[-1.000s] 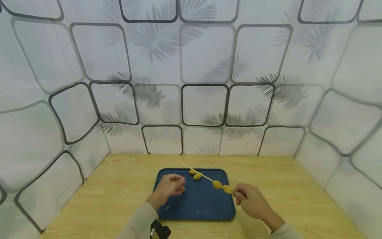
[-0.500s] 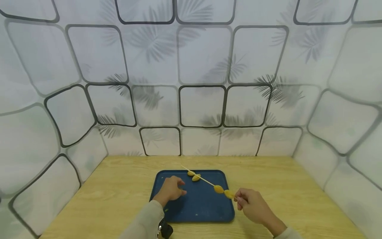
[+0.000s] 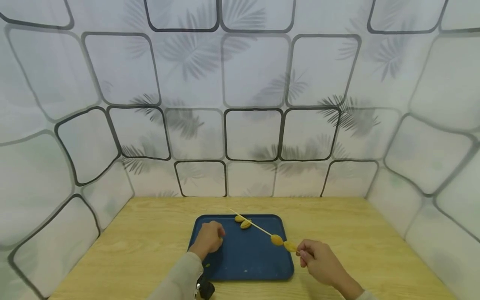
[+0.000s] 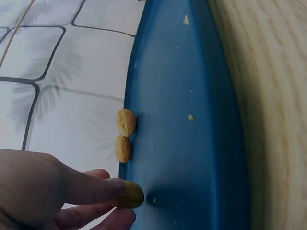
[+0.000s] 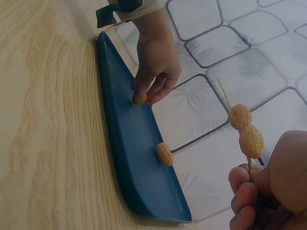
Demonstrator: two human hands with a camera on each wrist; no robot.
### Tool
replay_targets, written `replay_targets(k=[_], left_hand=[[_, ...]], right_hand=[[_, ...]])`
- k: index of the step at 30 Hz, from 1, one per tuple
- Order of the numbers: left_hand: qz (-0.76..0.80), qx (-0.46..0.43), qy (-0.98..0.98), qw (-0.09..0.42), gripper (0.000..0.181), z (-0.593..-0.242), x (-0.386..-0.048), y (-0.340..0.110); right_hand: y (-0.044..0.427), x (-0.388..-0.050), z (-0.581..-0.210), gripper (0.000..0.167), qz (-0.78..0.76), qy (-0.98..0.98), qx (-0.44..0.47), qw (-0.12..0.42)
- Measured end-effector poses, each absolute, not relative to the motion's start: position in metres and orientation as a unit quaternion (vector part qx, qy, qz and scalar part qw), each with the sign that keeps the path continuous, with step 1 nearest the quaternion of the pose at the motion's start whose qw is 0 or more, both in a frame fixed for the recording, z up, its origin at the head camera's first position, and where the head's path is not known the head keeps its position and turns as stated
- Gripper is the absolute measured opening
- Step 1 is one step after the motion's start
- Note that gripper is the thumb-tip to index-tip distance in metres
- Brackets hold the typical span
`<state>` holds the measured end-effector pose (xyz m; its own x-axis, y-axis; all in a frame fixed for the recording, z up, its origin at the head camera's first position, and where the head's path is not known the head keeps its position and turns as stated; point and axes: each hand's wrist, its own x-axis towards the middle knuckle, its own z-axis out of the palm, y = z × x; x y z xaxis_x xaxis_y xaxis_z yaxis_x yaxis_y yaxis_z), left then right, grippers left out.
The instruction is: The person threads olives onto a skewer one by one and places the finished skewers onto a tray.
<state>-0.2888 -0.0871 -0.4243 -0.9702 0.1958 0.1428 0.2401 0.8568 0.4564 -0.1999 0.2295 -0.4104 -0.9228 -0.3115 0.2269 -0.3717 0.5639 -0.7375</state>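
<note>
Right grip pinches the near end of a thin stick, and I see two brown lumps threaded close to it. The stick's long axis slants forward and leftward, its far stretch bare. Left grip, nearer that bare tip, pinches a third lump between thumb and fingers, left of the stick; whether it touches the blue tray, I can't tell. Two loose lumps lie near the tray's far rim, all upon the wooden tabletop.

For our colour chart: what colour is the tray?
The tray is dark blue, clearest in the head view.
</note>
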Motion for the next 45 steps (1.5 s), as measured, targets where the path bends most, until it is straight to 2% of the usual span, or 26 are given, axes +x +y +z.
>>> replay_targets(k=[5, 13, 18, 26, 33, 45], left_hand=[[-0.317, -0.116, -0.941, 0.034, 0.007, -0.426, -0.29, -0.094], [-0.58, -0.121, -0.804, -0.058, 0.022, -0.417, -0.285, -0.101], [-0.689, -0.122, -0.71, -0.075, 0.028, -0.41, -0.283, -0.104], [-0.73, -0.121, -0.668, -0.077, 0.026, -0.4, -0.278, -0.109], [-0.736, -0.13, -0.659, -0.087, 0.032, -0.388, -0.271, -0.109], [-0.739, -0.154, -0.648, -0.105, 0.038, -0.384, -0.267, -0.111]], right_hand=[[0.231, -0.199, -0.411, 0.018, 0.423, -0.885, 0.192, 0.034], [0.236, -0.199, -0.416, 0.017, 0.426, -0.88, 0.207, 0.028], [0.239, -0.198, -0.42, 0.017, 0.423, -0.879, 0.218, 0.026], [0.244, -0.193, -0.423, 0.017, 0.434, -0.873, 0.222, -0.011], [0.245, -0.189, -0.42, 0.016, 0.438, -0.869, 0.228, -0.02], [0.246, -0.185, -0.419, 0.017, 0.437, -0.879, 0.189, -0.038]])
